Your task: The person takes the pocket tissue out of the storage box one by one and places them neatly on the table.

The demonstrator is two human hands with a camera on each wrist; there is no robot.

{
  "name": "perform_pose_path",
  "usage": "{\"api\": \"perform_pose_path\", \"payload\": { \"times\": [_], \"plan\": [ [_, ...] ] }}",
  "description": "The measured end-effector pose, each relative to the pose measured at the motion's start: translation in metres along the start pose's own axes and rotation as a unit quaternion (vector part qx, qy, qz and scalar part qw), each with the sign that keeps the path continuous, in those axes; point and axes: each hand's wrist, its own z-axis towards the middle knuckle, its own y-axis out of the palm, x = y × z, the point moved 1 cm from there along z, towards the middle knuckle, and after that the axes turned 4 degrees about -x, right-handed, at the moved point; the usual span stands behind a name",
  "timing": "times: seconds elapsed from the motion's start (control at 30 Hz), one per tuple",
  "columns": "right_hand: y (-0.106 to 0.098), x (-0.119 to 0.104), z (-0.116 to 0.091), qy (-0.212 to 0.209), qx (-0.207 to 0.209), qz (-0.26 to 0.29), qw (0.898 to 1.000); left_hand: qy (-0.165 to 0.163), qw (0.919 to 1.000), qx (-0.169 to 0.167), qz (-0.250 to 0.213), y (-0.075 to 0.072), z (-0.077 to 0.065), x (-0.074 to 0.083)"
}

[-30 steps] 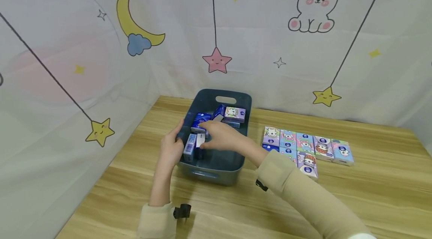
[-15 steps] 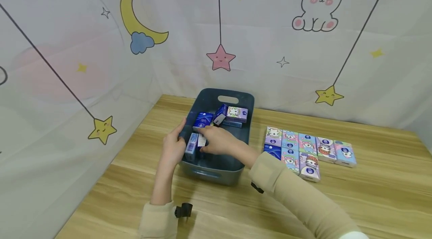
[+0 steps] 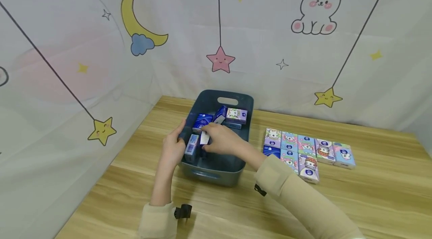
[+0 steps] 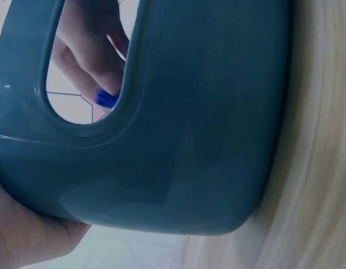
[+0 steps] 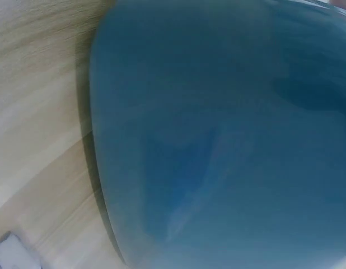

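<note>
A dark blue-green plastic bin stands on the table with small tissue packs inside. My left hand grips its left rim, the fingers partly hidden by the wall; the left wrist view shows that hand at the bin's edge. Inside the bin, my right hand pinches a tissue pack with a pale end up. Left of it a light blue pack stands on edge against the wall. Beyond lies a dark blue pack. In the right wrist view the bin wall hides the right hand.
Right of the bin, several tissue packs lie flat in two rows, among them a purple one and a light blue one. More packs, including a purple one, are heaped at the bin's far end. A printed curtain hangs behind the table.
My right hand has shifted slightly right with the pinched pack, away from the light blue pack on edge. My left hand stays on the rim.
</note>
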Motion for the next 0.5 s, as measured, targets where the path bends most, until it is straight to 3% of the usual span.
{"api": "perform_pose_path", "payload": {
  "times": [0.2, 0.5],
  "plan": [
    [-0.015, 0.008, -0.021, 0.008, 0.080, 0.049, 0.996, -0.001, 1.0000, -0.005, -0.003, 0.001, 0.000, 0.000],
    [-0.040, 0.018, -0.057, 0.010, 0.194, 0.136, 0.971, 0.005, 1.0000, -0.007, -0.003, 0.000, 0.001, -0.001]
  ]
}}
